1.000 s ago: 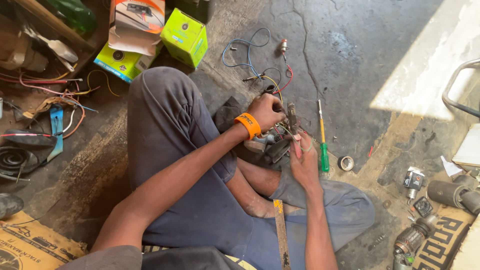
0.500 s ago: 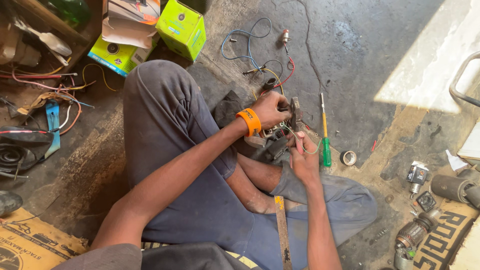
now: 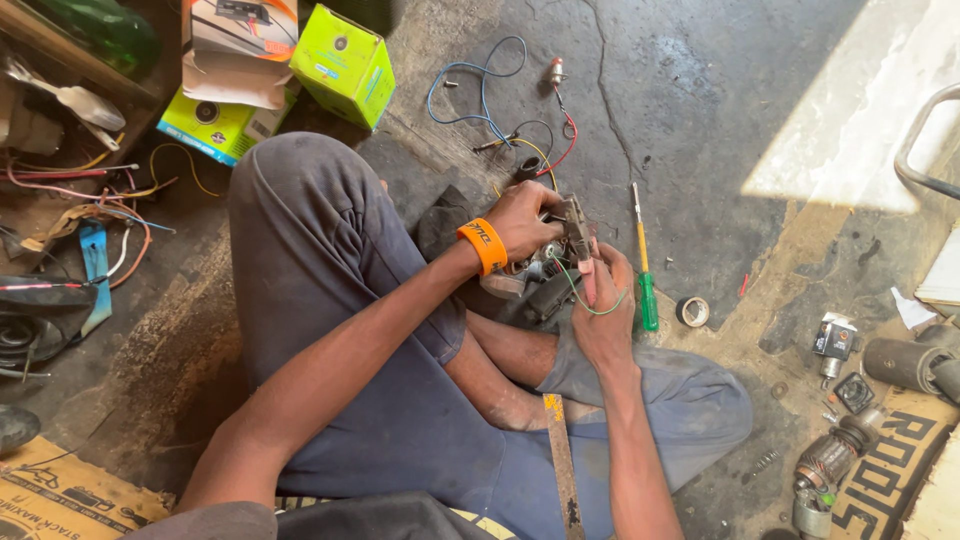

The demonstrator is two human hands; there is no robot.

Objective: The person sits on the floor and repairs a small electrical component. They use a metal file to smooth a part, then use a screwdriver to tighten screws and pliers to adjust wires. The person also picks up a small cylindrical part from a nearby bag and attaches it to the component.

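Leftmost, loose wires (image 3: 80, 200) & green boxes (image 3: 342, 62) sit well clear. Left hand (image 3: 522, 220) w/ orange wristband (image 3: 483, 245) is closed on top of a small metal-and-plastic electrical unit (image 3: 530, 280) resting at the person's crossed legs. Right hand (image 3: 603, 310) pinches pliers (image 3: 578, 235) against it, green wire (image 3: 590, 300) looped by. Unit looks rigid, fairly heavy; prob. best gripped by its body, thin wires seem fragile. Rightward: green-handled screwdriver (image 3: 645, 265), tape roll (image 3: 692, 311), motor parts (image 3: 835, 455) nearby, nothing blocking.
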